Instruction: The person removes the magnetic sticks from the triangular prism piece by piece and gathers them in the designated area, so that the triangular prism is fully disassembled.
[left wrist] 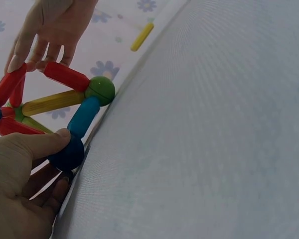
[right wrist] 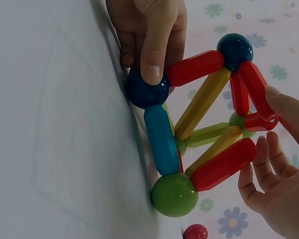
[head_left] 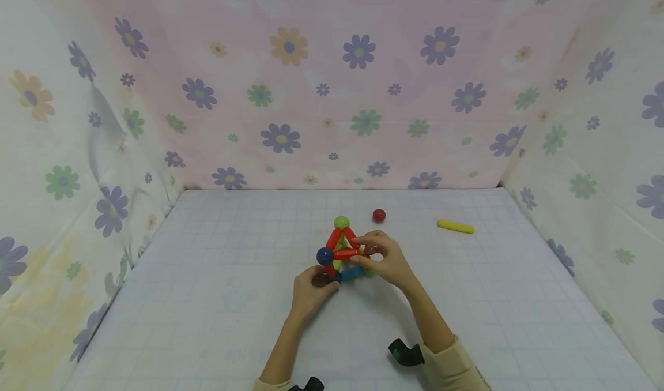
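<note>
A magnetic frame of rods and balls stands on the table. My left hand (head_left: 307, 299) grips its lower dark blue ball (right wrist: 147, 89), the thumb lying on top in the right wrist view. From the upper dark blue ball (head_left: 325, 256), a red rod (right wrist: 256, 89) runs to my right hand (head_left: 388, 259), which pinches its far end. Another red rod (right wrist: 225, 164) rises from the lower green ball (right wrist: 174, 194), its end beside my right fingertips. A blue rod (right wrist: 161, 139) joins the two lower balls. Yellow rods (right wrist: 203, 103) slant across the sides, and a light green ball (head_left: 341, 222) tops the back.
Behind the frame, a loose red ball (head_left: 379, 215) lies on the white table (head_left: 207, 299). A loose yellow rod (head_left: 456, 226) lies farther right. Flower-patterned cloth (head_left: 311, 91) hangs at the back and both sides.
</note>
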Available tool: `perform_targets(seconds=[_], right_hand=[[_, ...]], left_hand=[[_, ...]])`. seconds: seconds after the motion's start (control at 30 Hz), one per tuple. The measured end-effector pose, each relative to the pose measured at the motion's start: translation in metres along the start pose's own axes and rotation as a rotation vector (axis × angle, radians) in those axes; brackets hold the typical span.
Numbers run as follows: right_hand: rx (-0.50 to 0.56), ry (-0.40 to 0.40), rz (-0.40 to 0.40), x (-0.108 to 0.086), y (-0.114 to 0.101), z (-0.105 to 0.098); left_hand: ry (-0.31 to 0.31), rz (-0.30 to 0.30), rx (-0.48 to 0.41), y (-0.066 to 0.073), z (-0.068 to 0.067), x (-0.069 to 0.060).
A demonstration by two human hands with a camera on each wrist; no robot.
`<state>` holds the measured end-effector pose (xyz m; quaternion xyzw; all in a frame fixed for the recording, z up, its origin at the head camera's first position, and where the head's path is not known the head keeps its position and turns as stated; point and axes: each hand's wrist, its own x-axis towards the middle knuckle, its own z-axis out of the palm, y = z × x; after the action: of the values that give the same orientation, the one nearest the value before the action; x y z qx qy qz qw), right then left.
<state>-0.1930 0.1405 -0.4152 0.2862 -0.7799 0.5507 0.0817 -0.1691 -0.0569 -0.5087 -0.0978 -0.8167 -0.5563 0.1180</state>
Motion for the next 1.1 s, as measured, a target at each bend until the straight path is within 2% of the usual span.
perform_targets(seconds=[0.23,0.53,0.77,0.93,1.03,1.1], right_hand=[[-0.114,0.027,-0.019,-0.001,-0.01,0.007],[-0.127,0.031,-0.003,-0.001,-0.013,0.01],[-0.145,0.047,-0.035,-0.003,-0.01,0.011],[-0.138,0.038,-0.054,-0.003,-0.009,0.011],[-0.134,0.024,-0.053,-0.004,-0.01,0.01],[-0.128,0.018,-0.036,-0.004,-0.012,0.01]], left_hand=[[0.001,0.005,0.003,0.0,0.0,0.0],[-0.003,0.002,0.01,0.0,0.0,0.0],[-0.003,0.013,-0.003,-0.001,0.0,0.0],[-0.015,-0.006,-0.033,0.0,-0.001,0.0],[-0.011,-0.015,-0.064,0.007,-0.002,0.001],[0.012,0.0,-0.099,0.019,-0.005,0.001]])
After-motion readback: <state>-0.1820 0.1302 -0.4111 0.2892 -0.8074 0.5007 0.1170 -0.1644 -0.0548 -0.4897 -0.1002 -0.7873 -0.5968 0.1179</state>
